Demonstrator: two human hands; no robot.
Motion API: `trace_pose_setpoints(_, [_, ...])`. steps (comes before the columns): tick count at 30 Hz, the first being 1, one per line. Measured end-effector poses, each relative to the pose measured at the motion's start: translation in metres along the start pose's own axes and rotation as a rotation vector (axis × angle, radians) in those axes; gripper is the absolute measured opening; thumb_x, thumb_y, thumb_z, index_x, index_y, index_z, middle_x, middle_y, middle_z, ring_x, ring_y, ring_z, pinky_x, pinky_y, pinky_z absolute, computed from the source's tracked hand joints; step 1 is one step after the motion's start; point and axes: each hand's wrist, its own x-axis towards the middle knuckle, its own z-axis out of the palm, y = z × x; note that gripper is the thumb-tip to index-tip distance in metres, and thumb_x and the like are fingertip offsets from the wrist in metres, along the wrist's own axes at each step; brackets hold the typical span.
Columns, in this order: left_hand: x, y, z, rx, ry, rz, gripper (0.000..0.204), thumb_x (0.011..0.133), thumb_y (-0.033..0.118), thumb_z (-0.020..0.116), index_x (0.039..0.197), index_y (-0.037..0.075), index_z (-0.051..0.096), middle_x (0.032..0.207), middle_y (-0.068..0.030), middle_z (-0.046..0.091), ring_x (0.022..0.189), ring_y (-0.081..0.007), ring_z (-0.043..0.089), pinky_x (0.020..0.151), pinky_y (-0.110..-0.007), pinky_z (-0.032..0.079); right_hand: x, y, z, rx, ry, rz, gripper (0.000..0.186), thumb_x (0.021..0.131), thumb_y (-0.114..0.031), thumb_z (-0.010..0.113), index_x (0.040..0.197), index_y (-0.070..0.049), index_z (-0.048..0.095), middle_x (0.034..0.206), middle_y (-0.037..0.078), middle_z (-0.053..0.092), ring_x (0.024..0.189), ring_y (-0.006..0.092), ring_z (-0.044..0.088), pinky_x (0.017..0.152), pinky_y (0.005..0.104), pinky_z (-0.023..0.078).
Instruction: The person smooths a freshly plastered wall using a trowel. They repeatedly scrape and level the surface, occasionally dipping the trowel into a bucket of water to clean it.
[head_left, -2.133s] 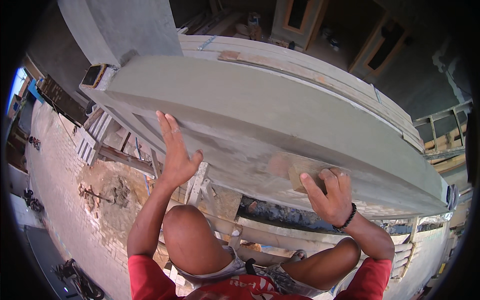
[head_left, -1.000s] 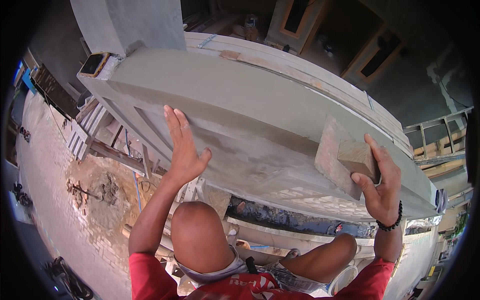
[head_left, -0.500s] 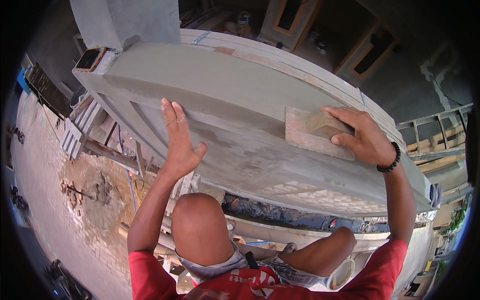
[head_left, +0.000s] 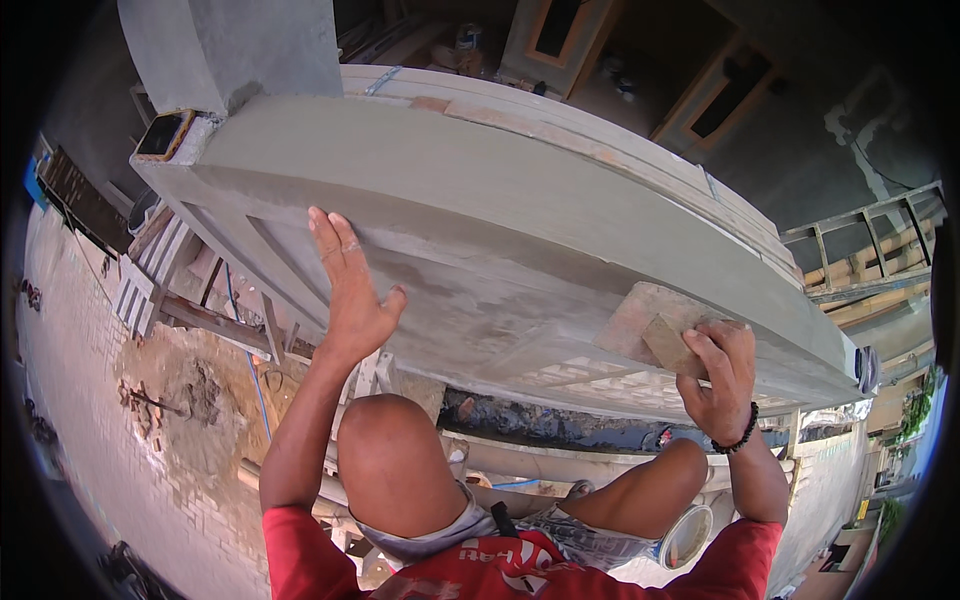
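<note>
My right hand (head_left: 719, 372) grips the block handle of a worn wooden plastering float (head_left: 628, 328). The float's flat board lies against the front face of a grey plastered wall (head_left: 480, 215), just below its top edge. Toward the left, my left hand (head_left: 352, 285) rests its fingertips on the same face, fingers stretched out and thumb apart, holding nothing. The plaster is smooth along the top ledge, and darker damp patches show on the recessed face between my hands.
A phone (head_left: 165, 134) lies on the wall's left corner beside a grey column (head_left: 235, 55). My knees are bent over bamboo poles, with a dark wet channel (head_left: 560, 425) beyond them. A bucket (head_left: 686, 538) stands by my right leg; a mortar heap (head_left: 195, 392) lies at left.
My right hand has brought the float down from the wall's top edge onto its front face and tilted it. My left hand stays nearly in place. The whole view has shifted slightly.
</note>
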Motion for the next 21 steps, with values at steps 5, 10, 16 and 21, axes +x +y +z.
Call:
trace_pose_setpoints(5, [0.001,-0.002,-0.001,-0.012,-0.014,0.018,0.112,0.073,0.006,0.065,0.154,0.0,-0.012,0.159,-0.0262,-0.022,0.149,-0.0402,-0.017,0.121,-0.045,0.003,0.011,-0.008,0.054,-0.158,0.166,-0.186,0.061,0.065,-0.001,0.071,0.123,-0.017,0.061,0.106,0.011,0.06,0.09,0.028,0.057,0.068,0.0394,0.038])
trace_pose_setpoints(10, [0.0,-0.002,-0.001,-0.003,0.005,0.023,0.112,0.073,0.006,0.065,0.154,0.0,-0.011,0.159,-0.0266,-0.021,0.149,-0.0407,-0.017,0.121,-0.046,0.002,0.022,-0.006,0.075,-0.255,0.119,-0.167,0.062,0.069,-0.005,0.07,0.129,-0.018,0.06,0.107,0.011,0.059,0.092,0.0278,0.056,0.068,0.0399,0.038])
trace_pose_setpoints(16, [-0.001,-0.005,-0.001,0.004,0.006,0.023,0.113,0.073,0.007,0.066,0.154,0.001,-0.011,0.159,-0.0268,-0.021,0.149,-0.041,-0.017,0.12,-0.046,0.002,0.02,-0.021,0.075,-0.152,0.068,-0.221,0.062,0.069,-0.006,0.069,0.129,-0.019,0.061,0.109,0.011,0.058,0.094,0.028,0.054,0.072,0.0405,0.039])
trace_pose_setpoints(21, [0.0,-0.001,0.0,-0.023,0.011,0.014,0.112,0.073,0.008,0.066,0.155,0.001,-0.01,0.159,-0.0268,-0.021,0.149,-0.0414,-0.017,0.12,-0.046,0.002,0.039,-0.017,0.078,-0.206,0.092,-0.16,0.06,0.069,-0.006,0.069,0.128,-0.017,0.061,0.108,0.01,0.058,0.093,0.0275,0.054,0.07,0.0398,0.038])
